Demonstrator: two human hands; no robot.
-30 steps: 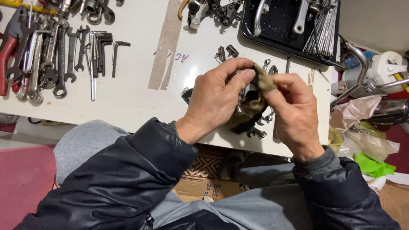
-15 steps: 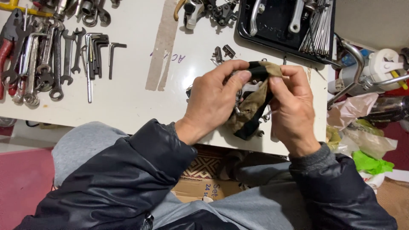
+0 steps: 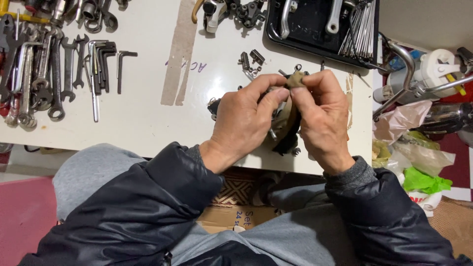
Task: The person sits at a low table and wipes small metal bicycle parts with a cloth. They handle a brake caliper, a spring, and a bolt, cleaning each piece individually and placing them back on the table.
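Over the near edge of a white table (image 3: 148,118), my left hand (image 3: 244,120) and my right hand (image 3: 322,116) pinch a dirty tan and black rag (image 3: 288,118) together. The fingertips of both hands meet at its top end, and the rest of the cloth hangs down between the palms. A small metal part shows under the rag, mostly hidden by my fingers. Small dark metal pieces (image 3: 251,59) lie on the table just beyond my hands.
Wrenches and hex keys (image 3: 54,64) are spread out at the left of the table. A black tray (image 3: 320,24) with levers and spokes sits at the back right. Crumpled bags (image 3: 414,152) and chrome tubing (image 3: 409,74) crowd the right side. A cardboard box (image 3: 236,216) lies below, between my knees.
Both hands have turned and worked the rag, bringing its top end up between the fingertips. The hands have stayed over the same spot at the table edge.
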